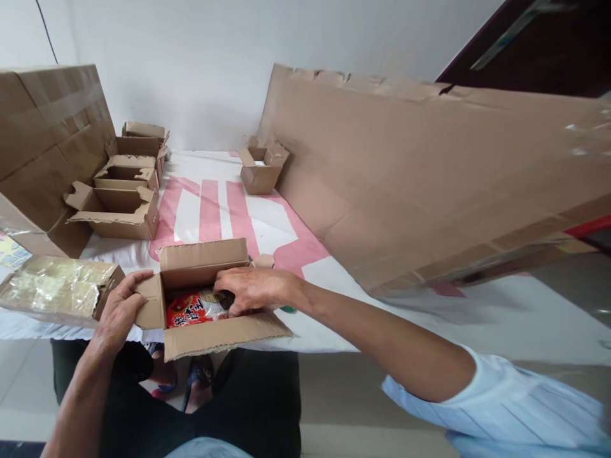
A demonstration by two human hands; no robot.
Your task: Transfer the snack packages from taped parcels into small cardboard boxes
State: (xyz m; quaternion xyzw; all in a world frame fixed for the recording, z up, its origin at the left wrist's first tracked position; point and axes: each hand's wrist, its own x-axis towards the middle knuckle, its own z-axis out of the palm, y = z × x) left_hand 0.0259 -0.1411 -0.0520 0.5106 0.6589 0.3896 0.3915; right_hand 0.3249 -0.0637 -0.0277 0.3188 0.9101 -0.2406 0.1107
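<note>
A small open cardboard box sits at the near edge of the table, its flaps folded out. Inside lies a red noodle packet. My left hand grips the box's left side flap, thumb on top and fingers curled round it. My right hand reaches into the box from the right, fingers bent down onto the packet and pressing it.
Several empty open cardboard boxes stand in a row at the back left, one more at the back middle. A large flattened cardboard sheet leans on the right. A taped carton lies left. The table cover is white with pink stripes.
</note>
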